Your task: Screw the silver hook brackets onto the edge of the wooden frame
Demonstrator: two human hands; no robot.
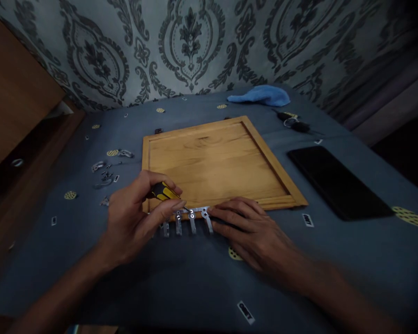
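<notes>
My left hand (135, 215) is closed around a short yellow-and-black screwdriver (164, 191). Its tip reaches the metal hooks (192, 221) lined up along the near edge of a framed wooden board (209, 162). Several of these silvery hooks hang over that edge, side by side, with screw holes in their tops. My right hand (254, 227) lies with fingers stretched out beside the rightmost hook, its fingertips touching it, and holds nothing. The left end of the hook row is partly hidden by my left hand.
Loose hooks (125, 153) and small screws (107, 175) lie left of the board. To the right are a black phone-like slab (337, 181) and keys (296, 123). A blue cloth (261, 95) sits at the back by the patterned wall. A wooden cabinet (17, 83) stands at left.
</notes>
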